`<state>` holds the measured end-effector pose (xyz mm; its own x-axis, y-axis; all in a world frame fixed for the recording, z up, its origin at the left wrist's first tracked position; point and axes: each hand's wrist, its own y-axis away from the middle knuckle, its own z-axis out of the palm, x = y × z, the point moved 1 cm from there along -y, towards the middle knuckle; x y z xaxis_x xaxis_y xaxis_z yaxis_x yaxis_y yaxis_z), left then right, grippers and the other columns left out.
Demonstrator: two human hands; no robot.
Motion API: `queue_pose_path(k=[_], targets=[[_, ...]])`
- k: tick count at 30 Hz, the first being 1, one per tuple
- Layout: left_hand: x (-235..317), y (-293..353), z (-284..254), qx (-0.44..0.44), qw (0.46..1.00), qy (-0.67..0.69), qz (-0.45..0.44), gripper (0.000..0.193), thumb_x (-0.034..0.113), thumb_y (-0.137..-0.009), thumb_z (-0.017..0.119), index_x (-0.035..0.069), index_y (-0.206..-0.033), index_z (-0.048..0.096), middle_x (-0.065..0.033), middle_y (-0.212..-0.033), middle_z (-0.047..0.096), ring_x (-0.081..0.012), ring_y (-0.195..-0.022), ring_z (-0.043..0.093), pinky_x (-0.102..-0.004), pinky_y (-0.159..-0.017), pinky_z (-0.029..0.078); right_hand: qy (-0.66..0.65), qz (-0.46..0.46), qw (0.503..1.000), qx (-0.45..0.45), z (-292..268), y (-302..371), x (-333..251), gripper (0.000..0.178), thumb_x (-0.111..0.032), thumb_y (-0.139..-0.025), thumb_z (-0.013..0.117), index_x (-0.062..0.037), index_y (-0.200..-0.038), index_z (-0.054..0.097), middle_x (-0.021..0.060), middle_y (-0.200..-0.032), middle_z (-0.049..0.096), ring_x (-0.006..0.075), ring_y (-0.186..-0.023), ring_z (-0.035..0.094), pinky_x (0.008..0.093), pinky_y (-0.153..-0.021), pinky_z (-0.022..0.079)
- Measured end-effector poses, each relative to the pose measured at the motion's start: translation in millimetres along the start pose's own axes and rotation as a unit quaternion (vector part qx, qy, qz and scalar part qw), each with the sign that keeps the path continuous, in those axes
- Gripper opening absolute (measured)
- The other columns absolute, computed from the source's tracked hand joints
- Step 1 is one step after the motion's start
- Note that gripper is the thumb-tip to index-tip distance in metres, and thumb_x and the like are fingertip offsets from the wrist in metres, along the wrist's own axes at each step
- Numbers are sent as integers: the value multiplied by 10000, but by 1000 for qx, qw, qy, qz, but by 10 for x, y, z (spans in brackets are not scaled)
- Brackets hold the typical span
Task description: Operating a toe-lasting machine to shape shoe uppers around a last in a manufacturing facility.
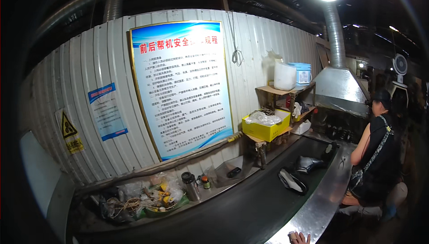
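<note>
My right hand [300, 238] shows only in part at the lower edge, its fingers spread on the metal rim [308, 215] of a conveyor. Something pale, perhaps tape, covers one fingertip; nothing is visibly held. My left hand is out of the picture. Farther along the dark belt [241, 203] lie a black shoe [286, 179] with a pale inside and a black shoe [307, 164] beyond it. Another dark shoe-like item [330, 148] is near the belt's far end.
A co-worker [377, 154] in black sits at the far right beside the conveyor. Along the wall side are a thermos [191, 186], a small jar [205, 182], bags of cords [129, 206] and a yellow box [267, 125]. A metal hood [338, 85] hangs over the far end.
</note>
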<state>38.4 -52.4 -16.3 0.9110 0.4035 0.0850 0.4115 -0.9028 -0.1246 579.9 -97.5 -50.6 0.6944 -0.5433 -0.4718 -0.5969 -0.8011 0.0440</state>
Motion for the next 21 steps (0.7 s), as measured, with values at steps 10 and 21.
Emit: queue_pose_path(k=[10,21], targets=[[61,-46,-220,-84,996,-10,-7,725,583,-974,426,80,-1495,385,-221,-1578,280,-398,-1481,209,-585,-1179,170,54,-90,989,104,419,-90,406,567,-454,-933,525,25,-1214,636,283,-1268,600,463,-1329,408,518,-1184,209],[115,-10,-344,-90,996,-9,-18,724,594,-973,422,93,-1495,388,-212,-1578,283,-392,-1479,211,-583,-1180,165,3,-25,998,60,28,16,50,633,-484,-951,506,52,-1277,589,309,-1429,459,457,-1410,305,523,-1195,195]])
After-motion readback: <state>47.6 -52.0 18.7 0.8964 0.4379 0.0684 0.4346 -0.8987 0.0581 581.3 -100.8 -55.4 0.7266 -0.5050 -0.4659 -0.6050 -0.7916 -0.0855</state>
